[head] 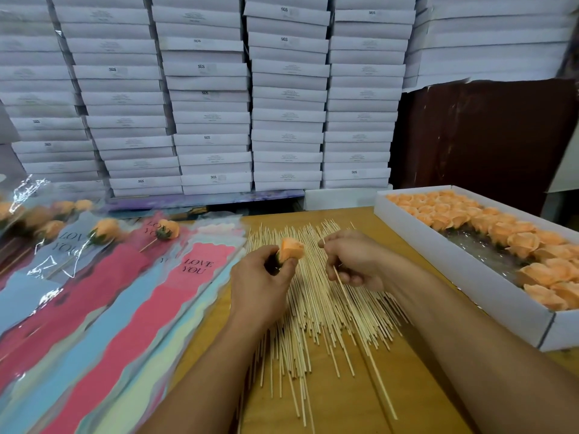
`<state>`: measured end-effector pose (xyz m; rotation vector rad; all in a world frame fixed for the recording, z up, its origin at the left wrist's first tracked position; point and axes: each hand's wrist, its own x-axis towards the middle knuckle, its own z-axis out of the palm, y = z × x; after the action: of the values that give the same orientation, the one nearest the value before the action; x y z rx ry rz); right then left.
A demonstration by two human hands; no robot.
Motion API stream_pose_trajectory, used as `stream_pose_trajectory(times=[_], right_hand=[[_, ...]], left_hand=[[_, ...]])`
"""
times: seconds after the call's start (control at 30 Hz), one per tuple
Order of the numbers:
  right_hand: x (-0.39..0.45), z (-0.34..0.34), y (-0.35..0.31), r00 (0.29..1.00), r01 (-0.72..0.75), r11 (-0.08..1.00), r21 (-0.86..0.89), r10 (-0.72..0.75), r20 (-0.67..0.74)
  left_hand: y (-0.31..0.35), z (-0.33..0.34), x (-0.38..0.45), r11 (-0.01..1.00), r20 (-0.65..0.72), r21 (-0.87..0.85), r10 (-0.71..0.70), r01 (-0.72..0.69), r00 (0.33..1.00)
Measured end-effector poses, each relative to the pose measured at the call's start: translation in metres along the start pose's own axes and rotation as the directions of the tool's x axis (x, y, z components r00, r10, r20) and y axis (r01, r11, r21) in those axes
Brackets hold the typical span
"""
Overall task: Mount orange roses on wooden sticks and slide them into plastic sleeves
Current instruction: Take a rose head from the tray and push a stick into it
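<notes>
left hand (263,277): fingers curled round an orange rose (291,250), green base down in the grip, bloom up and tipped slightly right.
right hand (354,261): pinching one wooden stick (360,327), fingers closed on it near its far end; a short tip pokes out past the forefinger.
stick axis: long axis runs from the pinch toward the near right edge of the table, most of its length trailing below the hand over the pile.
key relation: rose sits left of the stick's tip, a small gap between, not touching; rose base faces down into the left palm, stick tip points up and away (so tip and base not yet lined up, judged).
nearer hand: both level, close together; right hand carries the part that has to travel.
step in hand: mounting, not yet done; likely needs tip swung left under the rose base.
loose sticks (313,308): spread heap on wooden table (344,402), lying mostly fore-and-aft, under both hands.
rose supply: white tray (470,286) at right, part filled with orange roses, well apart from hands.
sleeves (131,292): printed plastic sleeves fanned at left, "LOVE YOU" text; several finished roses (106,228) on sticks lying at their far end.
background: stacked white boxes (288,98) behind table.
risk: thin stick could slip or miss the base (guess).
</notes>
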<state>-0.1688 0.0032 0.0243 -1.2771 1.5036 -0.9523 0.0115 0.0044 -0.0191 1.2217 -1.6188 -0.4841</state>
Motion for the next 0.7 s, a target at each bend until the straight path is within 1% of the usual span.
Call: stream_pose_trajectory(times=[0.07,0.13,0.17,0.23,0.27,0.3,0.37,0.4,0.43,0.47,0.53,0.6,0.7], right_hand=[[-0.007,0.006,0.004,1.000,0.017,1.000,0.010,-0.017,0.020],[-0.013,0.011,0.007,0.998,0.046,0.998,-0.050,-0.043,0.049],[-0.015,0.013,0.007,0.996,0.066,0.996,-0.061,-0.062,0.069],[-0.020,0.014,0.006,0.988,0.104,0.995,-0.004,-0.103,0.112],[-0.023,0.014,0.004,0.982,0.119,0.992,0.042,-0.124,0.140],[-0.026,0.014,0.001,0.974,0.135,0.987,0.085,-0.148,0.172],[-0.033,0.016,-0.002,0.951,0.175,0.975,0.141,-0.204,0.232],[-0.036,0.018,-0.004,0.938,0.196,0.968,0.156,-0.232,0.257],[-0.039,0.021,-0.005,0.925,0.217,0.962,0.165,-0.257,0.279],[-0.041,0.024,-0.005,0.913,0.236,0.958,0.164,-0.277,0.301],[-0.044,0.029,-0.005,0.894,0.275,0.952,0.134,-0.305,0.329],[-0.047,0.033,-0.005,0.879,0.321,0.942,0.096,-0.335,0.339],[-0.050,0.036,-0.005,0.857,0.384,0.921,0.066,-0.382,0.345]], left_hand=[[-0.001,-0.002,0.001,0.997,-0.003,-0.065,-0.048,0.048,0.999],[0.001,-0.004,0.002,0.982,0.000,-0.168,-0.092,0.091,0.996],[0.002,-0.006,0.003,0.968,0.000,-0.223,-0.115,0.113,0.993],[0.008,-0.009,0.003,0.909,0.009,-0.373,-0.200,0.189,0.980],[0.010,-0.011,0.005,0.842,0.029,-0.481,-0.260,0.242,0.965],[0.012,-0.012,0.007,0.738,0.074,-0.606,-0.319,0.297,0.945],[0.016,-0.017,0.011,0.456,0.206,-0.803,-0.391,0.383,0.897],[0.018,-0.020,0.013,0.329,0.267,-0.850,-0.404,0.412,0.875],[0.019,-0.022,0.014,0.231,0.316,-0.873,-0.405,0.430,0.858],[0.019,-0.024,0.015,0.159,0.352,-0.883,-0.398,0.441,0.847],[0.020,-0.026,0.018,0.061,0.397,-0.891,-0.376,0.450,0.837],[0.020,-0.027,0.020,-0.009,0.422,-0.894,-0.355,0.448,0.834],[0.020,-0.027,0.020,-0.053,0.434,-0.895,-0.338,0.444,0.835]])
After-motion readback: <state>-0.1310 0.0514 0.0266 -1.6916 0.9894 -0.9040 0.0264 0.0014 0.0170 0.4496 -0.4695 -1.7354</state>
